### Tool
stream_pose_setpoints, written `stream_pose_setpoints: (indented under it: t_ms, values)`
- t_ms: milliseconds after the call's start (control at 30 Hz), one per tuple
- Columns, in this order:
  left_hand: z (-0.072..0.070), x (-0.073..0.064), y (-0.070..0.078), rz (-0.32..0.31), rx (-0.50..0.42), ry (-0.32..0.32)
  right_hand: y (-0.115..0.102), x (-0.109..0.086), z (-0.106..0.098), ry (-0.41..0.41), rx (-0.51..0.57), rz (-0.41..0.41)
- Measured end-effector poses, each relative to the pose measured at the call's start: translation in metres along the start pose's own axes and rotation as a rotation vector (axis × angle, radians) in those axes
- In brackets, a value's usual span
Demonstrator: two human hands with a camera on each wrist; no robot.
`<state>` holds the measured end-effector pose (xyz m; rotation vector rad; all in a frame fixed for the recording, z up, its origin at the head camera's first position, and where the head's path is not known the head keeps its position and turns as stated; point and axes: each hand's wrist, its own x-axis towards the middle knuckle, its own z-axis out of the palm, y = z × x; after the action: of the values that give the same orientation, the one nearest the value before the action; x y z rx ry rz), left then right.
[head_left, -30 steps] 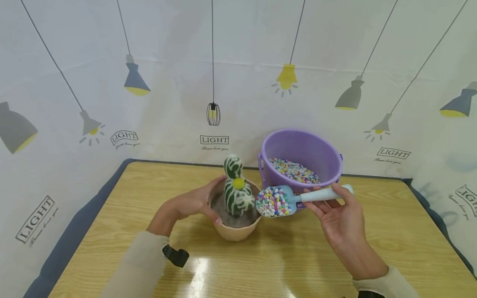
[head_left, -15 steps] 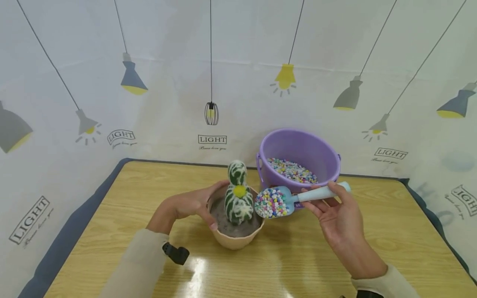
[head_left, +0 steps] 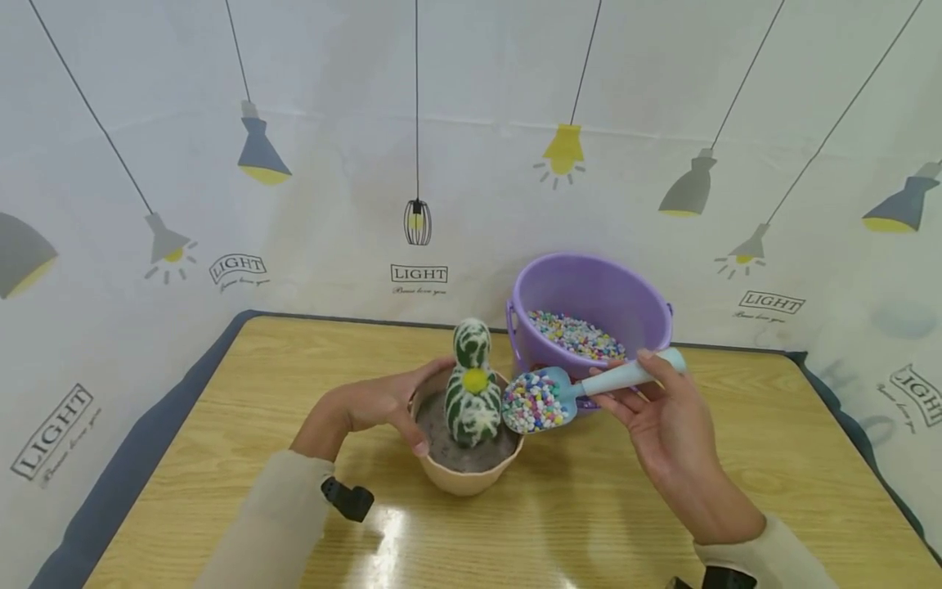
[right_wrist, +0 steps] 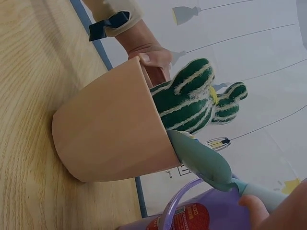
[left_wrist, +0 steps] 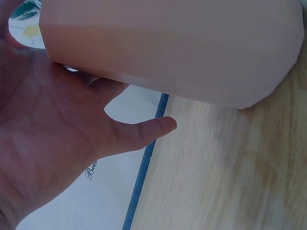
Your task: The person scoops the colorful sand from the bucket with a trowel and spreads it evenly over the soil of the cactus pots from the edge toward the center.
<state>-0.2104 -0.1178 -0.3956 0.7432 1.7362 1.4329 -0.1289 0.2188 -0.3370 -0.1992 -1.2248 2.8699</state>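
Note:
A peach flower pot (head_left: 465,481) filled with grey soil holds a fuzzy striped cactus (head_left: 473,413) with a yellow flower. My left hand (head_left: 379,401) grips its left rim, thumb on the near side; the far fingers are mostly hidden. My right hand (head_left: 673,433) holds the handle of a light blue scoop (head_left: 621,377), heaped with multicoloured pebbles (head_left: 533,402). The scoop's tip lies over the pot's right rim, beside the cactus. In the right wrist view, the scoop (right_wrist: 204,158) meets the rim of the pot (right_wrist: 110,124), which stands on the table.
Behind the scoop stands a purple bucket (head_left: 589,282), with more coloured pebbles in its bottom. Its handle hangs at the front. Wood-grain table (head_left: 294,360) surrounds the pot. A lamp-printed cloth (head_left: 331,180) forms the back and sides.
The pot and cactus shift slightly toward me under my left hand, with the cactus top moving right. The scoop stays at the rim; its handle end has come slightly left and up.

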Motion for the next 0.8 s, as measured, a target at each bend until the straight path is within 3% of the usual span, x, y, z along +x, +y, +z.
stream_pose_setpoints:
  t_ms: [400,633,800]
  values:
    - [-0.001,-0.001,0.0,0.007,0.0,-0.027,0.002,0.001,0.006,0.001,-0.053,-0.003]
    - [0.002,-0.005,-0.008,0.03,0.033,0.043,0.001,0.002,0.008,-0.007,-0.057,-0.012]
    - [0.01,-0.013,-0.013,0.098,0.058,0.101,0.0,0.002,0.008,0.001,-0.067,-0.014]
